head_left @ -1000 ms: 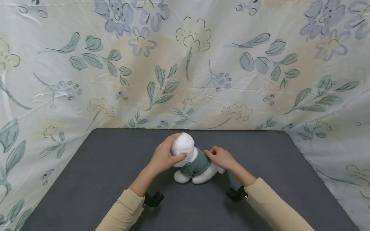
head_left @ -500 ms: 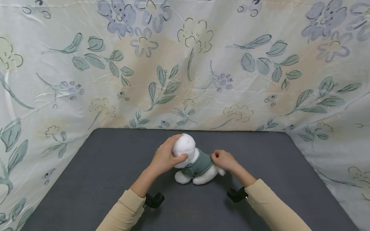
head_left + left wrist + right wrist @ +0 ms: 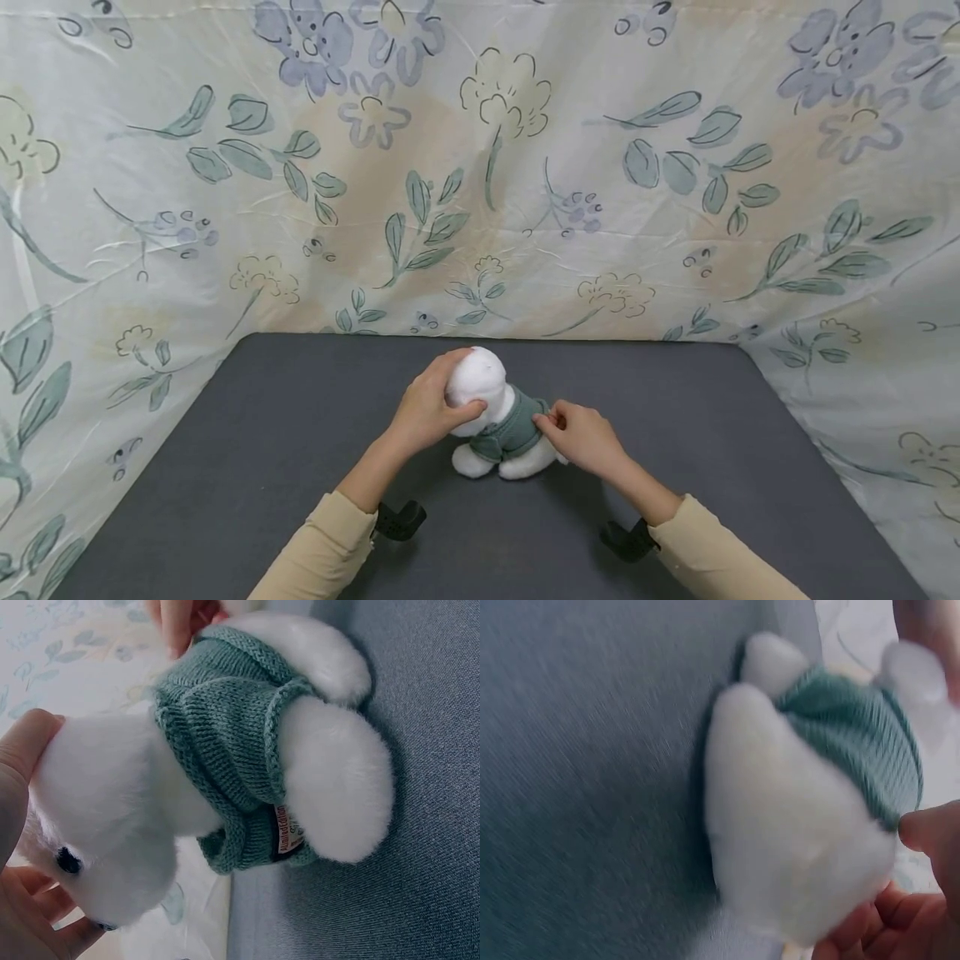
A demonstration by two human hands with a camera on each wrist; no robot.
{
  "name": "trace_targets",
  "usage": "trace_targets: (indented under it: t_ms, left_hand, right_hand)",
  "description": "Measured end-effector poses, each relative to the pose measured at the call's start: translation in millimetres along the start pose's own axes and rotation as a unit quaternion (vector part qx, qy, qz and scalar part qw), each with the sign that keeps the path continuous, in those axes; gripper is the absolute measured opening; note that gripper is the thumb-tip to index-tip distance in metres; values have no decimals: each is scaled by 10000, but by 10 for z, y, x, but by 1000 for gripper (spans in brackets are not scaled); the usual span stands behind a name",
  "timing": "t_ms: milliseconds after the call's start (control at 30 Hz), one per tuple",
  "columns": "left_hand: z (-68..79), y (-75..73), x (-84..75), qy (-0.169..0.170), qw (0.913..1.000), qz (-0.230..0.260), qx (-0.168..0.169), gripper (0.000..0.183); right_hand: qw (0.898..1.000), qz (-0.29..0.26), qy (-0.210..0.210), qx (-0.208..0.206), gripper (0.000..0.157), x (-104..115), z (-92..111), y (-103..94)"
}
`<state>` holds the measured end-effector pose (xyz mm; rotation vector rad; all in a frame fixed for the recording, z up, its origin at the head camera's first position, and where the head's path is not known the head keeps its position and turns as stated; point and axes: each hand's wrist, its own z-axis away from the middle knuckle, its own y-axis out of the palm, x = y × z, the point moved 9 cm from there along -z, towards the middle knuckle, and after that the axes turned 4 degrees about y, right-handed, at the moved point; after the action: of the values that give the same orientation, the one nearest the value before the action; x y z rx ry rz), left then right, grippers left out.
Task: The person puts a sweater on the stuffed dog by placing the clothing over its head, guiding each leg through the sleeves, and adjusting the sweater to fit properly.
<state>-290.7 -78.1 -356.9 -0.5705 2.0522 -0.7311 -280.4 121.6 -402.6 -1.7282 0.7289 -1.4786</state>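
Note:
A white plush dog sits on the dark table, its head toward the left. It wears a green knitted sweater with a printed label at its edge. My left hand grips the plush's head, fingers round the far side and thumb on the near side; a dark eye shows between them in the left wrist view. At the plush's back end, my right hand pinches the sweater's hem between thumb and fingers. In the right wrist view the thumb presses on that hem, above the white rump.
The dark grey table reaches back to a hanging floral cloth, which also rises at both sides. Black wrist mounts sit under both wrists, close above the tabletop.
My right hand first drew slightly right along the sweater's back hem, then came back left and nearer the front. The left hand has kept its hold on the head; the plush has barely moved.

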Motion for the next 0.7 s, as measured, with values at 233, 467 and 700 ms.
trace_targets:
  t_ms: [233, 467, 700]
  left_hand:
    - [2, 6, -25, 110, 9999, -6, -71, 68]
    - [8, 6, -40, 129, 9999, -36, -100, 67]
    - [11, 7, -37, 85, 9999, -43, -80, 69]
  right_hand:
    - [9992, 276, -13, -276, 41, 54, 140, 48]
    - [9972, 424, -138, -600, 40, 97, 176, 35]
    - [9948, 689, -274, -691, 40, 99, 225, 54]
